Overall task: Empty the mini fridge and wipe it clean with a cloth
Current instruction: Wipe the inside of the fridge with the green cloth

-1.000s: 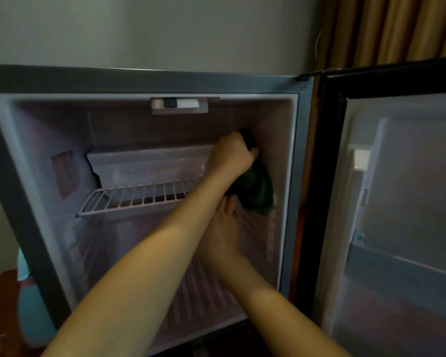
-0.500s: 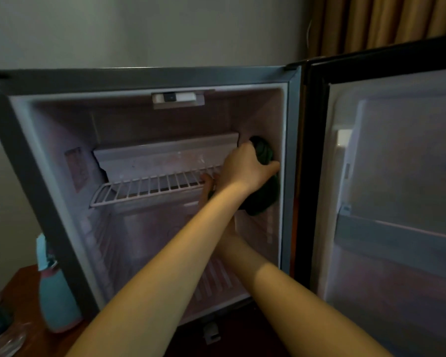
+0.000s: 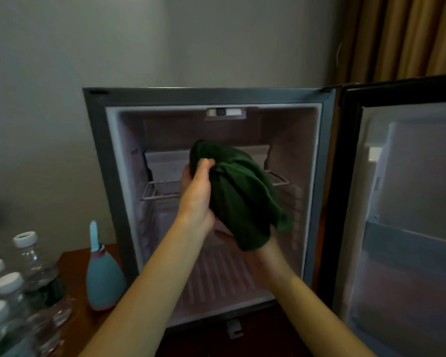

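Note:
The mini fridge (image 3: 98, 176) stands open, and I see nothing stored inside it. A white wire shelf (image 3: 160, 189) spans its upper part below a small freezer ledge. A dark green cloth (image 3: 240, 191) is bunched up in front of the opening, at shelf height. My left hand (image 3: 196, 191) grips the cloth's upper left part with thumb and fingers closed on it. My right hand (image 3: 223, 229) is under the cloth and mostly covered by it, holding it from below. Only the right wrist and a bit of palm show.
The fridge door (image 3: 397, 202) is swung wide open on the right, its inner shelves bare. On the wooden table (image 3: 70, 258) left of the fridge stand a teal bulb-shaped bottle (image 3: 103, 279) and several clear water bottles (image 3: 23, 253). A curtain (image 3: 397, 34) hangs behind.
Both hands have pulled the cloth away from the fridge's right inner wall to the front middle of the opening. The view has backed off, showing the whole fridge and the bottles.

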`<state>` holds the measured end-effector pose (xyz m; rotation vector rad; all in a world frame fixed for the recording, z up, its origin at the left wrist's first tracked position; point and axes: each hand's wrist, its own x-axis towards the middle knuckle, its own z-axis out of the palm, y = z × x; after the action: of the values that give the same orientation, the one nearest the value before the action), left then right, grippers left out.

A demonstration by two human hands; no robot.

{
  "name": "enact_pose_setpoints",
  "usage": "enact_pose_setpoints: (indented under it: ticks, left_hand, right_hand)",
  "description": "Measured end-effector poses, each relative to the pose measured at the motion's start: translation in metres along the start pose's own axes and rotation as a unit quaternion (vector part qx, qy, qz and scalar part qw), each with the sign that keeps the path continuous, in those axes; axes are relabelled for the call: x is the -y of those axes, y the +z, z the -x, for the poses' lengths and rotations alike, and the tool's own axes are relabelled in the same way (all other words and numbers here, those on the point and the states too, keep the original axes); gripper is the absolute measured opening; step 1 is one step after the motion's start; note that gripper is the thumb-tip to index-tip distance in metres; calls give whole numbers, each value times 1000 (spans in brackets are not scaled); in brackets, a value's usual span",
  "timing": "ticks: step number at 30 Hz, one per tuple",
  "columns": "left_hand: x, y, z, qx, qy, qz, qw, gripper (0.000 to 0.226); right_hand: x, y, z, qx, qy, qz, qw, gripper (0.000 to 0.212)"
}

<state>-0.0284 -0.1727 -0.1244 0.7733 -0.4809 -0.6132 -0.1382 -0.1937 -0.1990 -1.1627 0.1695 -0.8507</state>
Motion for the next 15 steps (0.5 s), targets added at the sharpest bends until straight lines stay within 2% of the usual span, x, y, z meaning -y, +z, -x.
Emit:
enact_pose_setpoints:
  ticks: [2, 3, 5, 8, 11, 13, 15]
  left_hand:
    - [-5, -14, 2, 24, -16, 28, 999, 37]
    - [-5, -20, 2, 26, -15, 29, 999, 38]
    - [-2, -29, 1, 14, 2, 23, 1000, 37]
    - [-3, -39, -5, 1, -18, 51, 999, 44]
    - [-11, -43, -5, 10, -82, 89, 993, 30]
    - [-10, -43, -9, 6, -64, 87, 994, 36]
    - [-7, -41, -15, -7, -18, 50, 999, 47]
  right_hand:
    - [0, 4, -5, 58, -40, -133, 989, 39]
    - [3, 5, -7, 53, -39, -179, 982, 40]
    - [14, 5, -11, 93, -27, -219, 971, 47]
    - [27, -4, -14, 85, 7, -139, 987, 66]
    - [36, -16, -18, 127, 54, -66, 988, 77]
    - [37, -22, -16, 120, 81, -98, 985, 72]
    - [35, -23, -13, 103, 86, -91, 987, 52]
